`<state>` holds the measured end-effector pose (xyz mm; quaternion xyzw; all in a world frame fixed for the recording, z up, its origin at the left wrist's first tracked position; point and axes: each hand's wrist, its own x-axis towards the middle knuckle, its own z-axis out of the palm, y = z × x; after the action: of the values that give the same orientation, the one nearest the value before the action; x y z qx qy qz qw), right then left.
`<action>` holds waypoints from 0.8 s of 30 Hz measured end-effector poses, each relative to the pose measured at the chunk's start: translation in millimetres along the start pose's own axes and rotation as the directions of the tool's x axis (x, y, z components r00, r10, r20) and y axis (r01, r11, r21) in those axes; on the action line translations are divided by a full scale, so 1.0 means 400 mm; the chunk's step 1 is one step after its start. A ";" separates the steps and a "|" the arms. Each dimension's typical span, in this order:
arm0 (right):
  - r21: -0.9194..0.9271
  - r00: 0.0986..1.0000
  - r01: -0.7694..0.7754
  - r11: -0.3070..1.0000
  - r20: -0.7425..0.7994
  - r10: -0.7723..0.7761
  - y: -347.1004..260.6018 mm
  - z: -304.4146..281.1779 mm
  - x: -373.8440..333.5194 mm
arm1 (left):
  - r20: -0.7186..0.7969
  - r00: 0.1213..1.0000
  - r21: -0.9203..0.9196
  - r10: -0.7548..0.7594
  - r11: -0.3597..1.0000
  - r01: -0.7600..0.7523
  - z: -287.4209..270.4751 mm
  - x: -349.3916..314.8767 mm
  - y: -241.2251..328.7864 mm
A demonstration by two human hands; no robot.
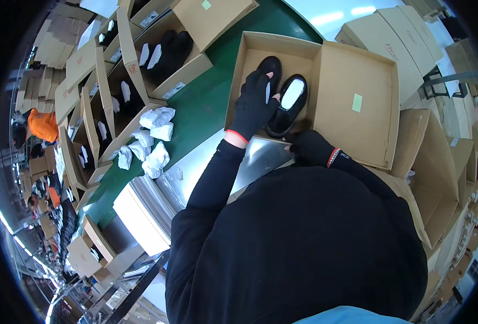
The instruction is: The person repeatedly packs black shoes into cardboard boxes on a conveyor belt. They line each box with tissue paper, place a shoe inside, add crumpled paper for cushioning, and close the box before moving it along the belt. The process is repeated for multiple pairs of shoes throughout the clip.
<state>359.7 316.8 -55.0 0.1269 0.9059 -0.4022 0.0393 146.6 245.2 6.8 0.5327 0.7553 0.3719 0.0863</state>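
Note:
An open brown cardboard shoebox (pixel 241 65) lies in front of me, its lid (pixel 376 129) folded out to the right with a pale green note (pixel 357 102) on it. Two black shoes sit inside, each with a white insert. My left hand (pixel 254 105), in a black fingerless glove, reaches over the left shoe (pixel 272 66) with its fingers curled round it, covering much of it. The right shoe (pixel 278 125) lies beside it, untouched by that hand. At the box's near wall, my right hand (pixel 310 147), gloved likewise, is closed on the edge; its fingertips are partly hidden.
Crumpled white paper wads (pixel 156 159) lie on the green table (pixel 198 100). Several open shoeboxes (pixel 179 75) with black shoes line the left. A stack of white sheets (pixel 144 210) stands near my left arm. Large cartons (pixel 433 167) crowd the right. A person in orange (pixel 41 125) is far left.

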 end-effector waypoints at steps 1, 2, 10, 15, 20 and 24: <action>0.051 1.000 -0.002 0.999 -0.019 0.003 -0.009 -0.010 -0.003 | 0.061 0.997 0.005 -0.036 0.999 0.036 0.012 -0.003 -0.007; 0.104 0.999 -0.033 0.994 -0.023 0.036 -0.033 -0.037 -0.006 | 0.112 0.990 0.016 -0.081 0.997 0.080 0.018 -0.004 -0.017; -0.159 0.994 0.111 0.981 0.039 -0.106 -0.003 -0.001 -0.016 | 0.236 0.969 0.188 -0.078 0.982 0.033 -0.008 0.051 -0.091; -0.282 0.984 -0.002 0.959 0.171 0.052 0.002 0.031 0.037 | 0.043 0.978 0.434 0.204 0.878 -0.202 -0.019 0.057 -0.045; -0.279 0.991 0.053 0.959 0.129 -0.017 -0.004 0.025 0.048 | 0.236 0.966 0.179 0.104 0.973 -0.148 0.030 0.056 0.082; -0.333 0.997 0.070 0.941 0.053 -0.055 0.008 0.052 0.044 | 0.434 0.894 0.231 -0.112 0.973 0.009 0.065 0.066 0.054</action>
<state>343.0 306.9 -74.5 0.0809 0.9634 -0.2465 0.0670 165.3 283.7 9.3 0.5859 0.7688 0.1504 0.2076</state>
